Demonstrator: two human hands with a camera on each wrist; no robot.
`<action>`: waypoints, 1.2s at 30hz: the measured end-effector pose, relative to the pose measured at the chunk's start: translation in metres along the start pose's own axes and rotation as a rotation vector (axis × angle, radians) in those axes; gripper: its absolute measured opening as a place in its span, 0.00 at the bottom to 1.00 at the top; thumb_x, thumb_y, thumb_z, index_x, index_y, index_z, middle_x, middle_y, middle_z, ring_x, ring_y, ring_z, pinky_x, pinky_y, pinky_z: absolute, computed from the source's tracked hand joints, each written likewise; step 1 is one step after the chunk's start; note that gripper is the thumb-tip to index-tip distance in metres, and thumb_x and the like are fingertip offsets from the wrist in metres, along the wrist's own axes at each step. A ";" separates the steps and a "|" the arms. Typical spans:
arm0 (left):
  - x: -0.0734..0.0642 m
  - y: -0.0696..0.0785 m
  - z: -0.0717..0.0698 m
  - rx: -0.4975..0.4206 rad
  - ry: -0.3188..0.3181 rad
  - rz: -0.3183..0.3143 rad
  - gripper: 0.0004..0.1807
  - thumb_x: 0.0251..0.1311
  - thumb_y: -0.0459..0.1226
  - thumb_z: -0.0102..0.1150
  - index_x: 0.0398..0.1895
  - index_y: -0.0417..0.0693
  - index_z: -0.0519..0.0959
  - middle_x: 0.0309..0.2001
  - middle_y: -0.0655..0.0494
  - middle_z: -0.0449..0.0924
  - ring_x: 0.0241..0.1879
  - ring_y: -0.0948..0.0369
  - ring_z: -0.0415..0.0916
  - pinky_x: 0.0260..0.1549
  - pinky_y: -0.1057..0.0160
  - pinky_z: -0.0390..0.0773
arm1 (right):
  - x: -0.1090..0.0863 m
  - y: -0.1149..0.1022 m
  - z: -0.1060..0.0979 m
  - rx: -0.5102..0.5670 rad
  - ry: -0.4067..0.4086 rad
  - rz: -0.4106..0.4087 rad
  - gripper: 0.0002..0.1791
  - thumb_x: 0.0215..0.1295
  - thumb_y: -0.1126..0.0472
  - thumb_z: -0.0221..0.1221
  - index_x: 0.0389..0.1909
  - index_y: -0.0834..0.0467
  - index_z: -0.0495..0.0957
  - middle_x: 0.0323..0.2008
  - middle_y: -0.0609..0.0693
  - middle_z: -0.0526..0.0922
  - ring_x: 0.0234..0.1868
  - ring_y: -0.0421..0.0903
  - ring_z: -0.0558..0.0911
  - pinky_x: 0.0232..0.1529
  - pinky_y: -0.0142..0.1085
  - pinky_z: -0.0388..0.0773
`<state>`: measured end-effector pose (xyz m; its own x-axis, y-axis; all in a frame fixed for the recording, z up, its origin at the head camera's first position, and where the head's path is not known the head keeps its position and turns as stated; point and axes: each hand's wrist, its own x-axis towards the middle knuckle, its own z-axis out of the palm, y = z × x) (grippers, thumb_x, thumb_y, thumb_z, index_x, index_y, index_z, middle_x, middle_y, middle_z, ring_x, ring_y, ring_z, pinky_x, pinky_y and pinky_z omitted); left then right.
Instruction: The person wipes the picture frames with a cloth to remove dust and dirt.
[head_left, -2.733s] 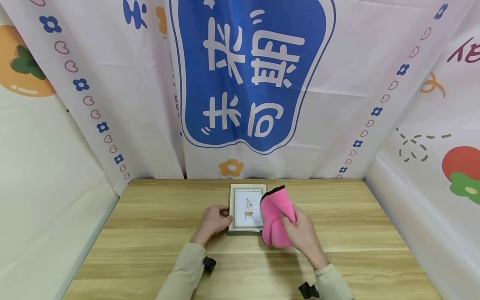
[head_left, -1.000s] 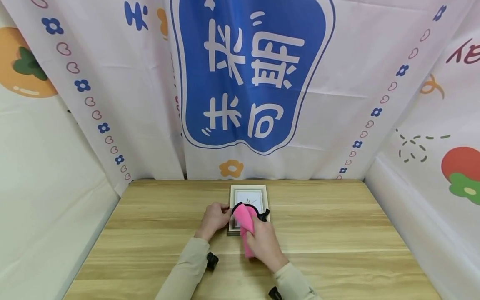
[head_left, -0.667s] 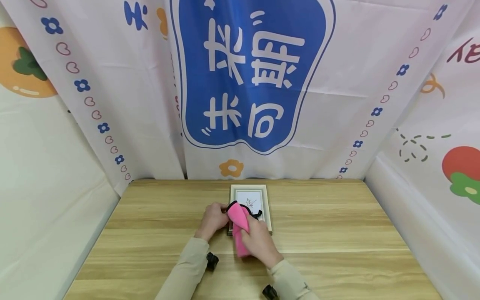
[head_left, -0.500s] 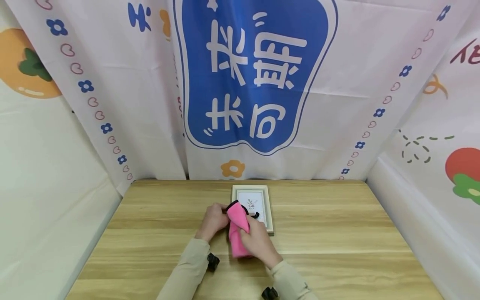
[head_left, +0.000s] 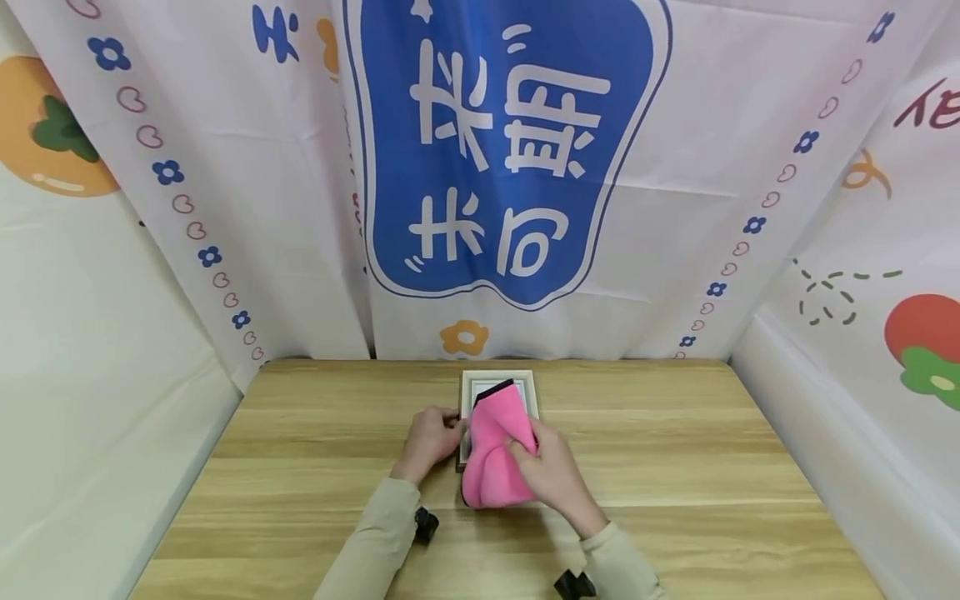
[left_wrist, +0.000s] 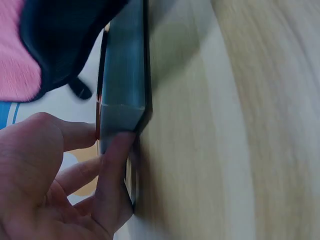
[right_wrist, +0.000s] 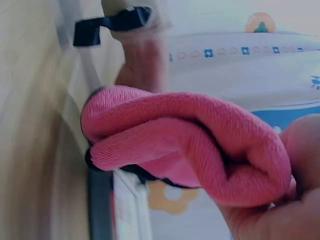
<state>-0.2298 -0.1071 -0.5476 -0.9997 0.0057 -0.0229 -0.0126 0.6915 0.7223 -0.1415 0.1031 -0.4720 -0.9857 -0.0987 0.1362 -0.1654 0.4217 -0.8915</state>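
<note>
Pink cloth (head_left: pixel 491 458), gripped by R hand (head_left: pixel 555 471), has just been spread wider over the frame (head_left: pixel 498 375), so most of its front's now covered; on the table (head_left: pixel 675 450), frame's L edge is pinched by L hand (head_left: pixel 429 438).

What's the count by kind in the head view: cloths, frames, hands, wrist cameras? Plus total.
Cloth: 1
Frame: 1
Hands: 2 (left hand, right hand)
Wrist cameras: 2 (left camera, right camera)
Total: 6
</note>
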 end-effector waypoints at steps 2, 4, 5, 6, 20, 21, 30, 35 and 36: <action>0.000 0.001 0.000 0.013 0.004 0.011 0.14 0.69 0.42 0.67 0.51 0.46 0.91 0.31 0.59 0.86 0.33 0.62 0.78 0.38 0.58 0.80 | -0.002 0.000 -0.012 -0.019 0.023 0.000 0.08 0.71 0.68 0.63 0.47 0.61 0.86 0.33 0.54 0.86 0.29 0.43 0.80 0.28 0.35 0.80; -0.001 0.002 -0.001 0.028 0.005 0.019 0.10 0.70 0.42 0.66 0.45 0.47 0.90 0.30 0.60 0.83 0.31 0.62 0.75 0.36 0.59 0.76 | -0.004 0.002 -0.025 -0.036 0.036 0.004 0.10 0.70 0.69 0.63 0.50 0.61 0.86 0.35 0.54 0.87 0.30 0.42 0.81 0.29 0.35 0.81; -0.001 0.003 -0.001 0.035 0.003 0.019 0.08 0.70 0.42 0.66 0.43 0.48 0.88 0.29 0.60 0.82 0.31 0.62 0.74 0.36 0.59 0.75 | -0.006 0.003 -0.031 -0.046 0.038 0.005 0.11 0.70 0.69 0.62 0.51 0.61 0.86 0.35 0.54 0.87 0.29 0.43 0.80 0.29 0.35 0.81; -0.001 0.003 -0.001 0.043 0.001 0.021 0.07 0.71 0.42 0.65 0.40 0.49 0.87 0.29 0.60 0.80 0.31 0.61 0.73 0.36 0.59 0.74 | -0.007 0.004 -0.038 -0.060 0.040 0.005 0.13 0.70 0.70 0.62 0.53 0.61 0.85 0.36 0.54 0.87 0.29 0.43 0.80 0.29 0.35 0.81; 0.000 0.003 -0.003 0.043 -0.047 -0.028 0.19 0.72 0.44 0.64 0.62 0.48 0.86 0.38 0.57 0.86 0.36 0.60 0.77 0.43 0.55 0.80 | -0.020 0.032 -0.071 -0.479 0.151 -0.218 0.08 0.65 0.76 0.63 0.38 0.61 0.81 0.25 0.47 0.80 0.21 0.37 0.74 0.21 0.29 0.76; 0.000 0.003 -0.003 0.044 -0.046 -0.025 0.19 0.72 0.44 0.64 0.62 0.48 0.86 0.39 0.58 0.86 0.37 0.60 0.78 0.43 0.55 0.81 | -0.021 0.036 -0.066 -0.514 0.139 -0.236 0.09 0.64 0.77 0.65 0.37 0.61 0.81 0.25 0.46 0.81 0.22 0.37 0.76 0.23 0.29 0.78; 0.002 0.005 -0.002 0.030 -0.067 -0.010 0.13 0.73 0.43 0.64 0.51 0.48 0.89 0.31 0.58 0.82 0.29 0.61 0.73 0.32 0.61 0.72 | -0.037 0.058 -0.019 -0.705 -0.052 -0.278 0.16 0.55 0.77 0.65 0.47 0.67 0.83 0.37 0.56 0.88 0.38 0.51 0.89 0.40 0.43 0.88; 0.002 0.004 -0.002 0.029 -0.067 -0.026 0.19 0.73 0.43 0.64 0.62 0.46 0.87 0.41 0.55 0.88 0.35 0.61 0.78 0.36 0.60 0.78 | -0.041 0.059 -0.008 -0.774 -0.063 -0.312 0.15 0.55 0.76 0.66 0.44 0.63 0.83 0.32 0.52 0.85 0.28 0.47 0.84 0.29 0.38 0.82; 0.002 0.004 -0.002 0.036 -0.069 -0.025 0.20 0.73 0.44 0.64 0.63 0.46 0.86 0.44 0.54 0.89 0.37 0.61 0.80 0.38 0.59 0.80 | -0.041 0.058 -0.007 -0.792 -0.067 -0.320 0.15 0.55 0.76 0.66 0.44 0.63 0.83 0.32 0.53 0.85 0.27 0.47 0.83 0.28 0.38 0.82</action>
<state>-0.2322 -0.1056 -0.5438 -0.9954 0.0370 -0.0888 -0.0354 0.7177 0.6954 -0.1104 0.1377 -0.5267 -0.8882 -0.3627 0.2820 -0.4324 0.8673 -0.2466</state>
